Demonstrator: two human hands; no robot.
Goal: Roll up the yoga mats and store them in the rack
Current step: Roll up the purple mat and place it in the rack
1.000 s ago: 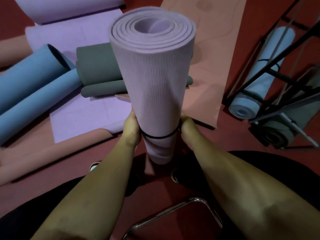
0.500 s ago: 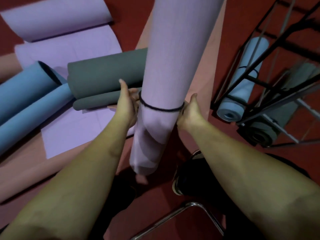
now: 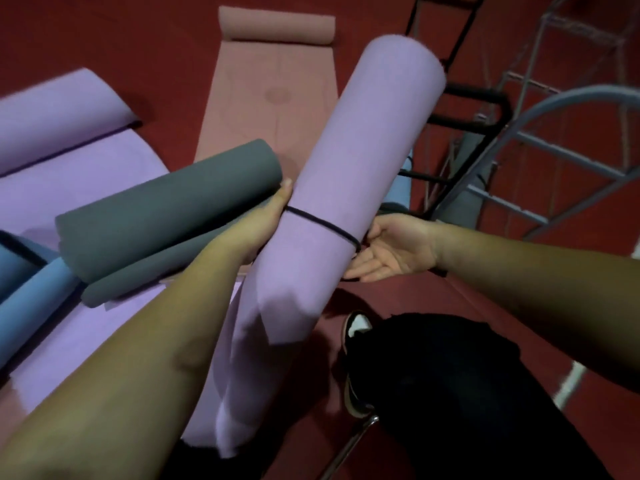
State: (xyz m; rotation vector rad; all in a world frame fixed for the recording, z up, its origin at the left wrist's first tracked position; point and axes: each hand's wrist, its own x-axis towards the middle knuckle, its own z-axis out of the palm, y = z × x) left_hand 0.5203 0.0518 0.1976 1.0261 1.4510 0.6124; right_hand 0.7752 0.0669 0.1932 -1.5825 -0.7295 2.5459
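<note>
From the head view, a rolled lilac mat [image 3: 349, 188] tilted up toward the rack [image 3: 460, 109] on the right, held between the hands: the left hand [image 3: 266, 220] pressed flat on its left side at the black band [image 3: 322, 225], the right hand [image 3: 391, 251] spread palm-up under its right side, fingertips hidden. Grey [image 3: 166, 213], blue [image 3: 31, 306] and pink [image 3: 273, 95] mats crowded the red floor [image 3: 104, 36] to the left. Bare floor showed near the shoe [image 3: 356, 323].
</note>
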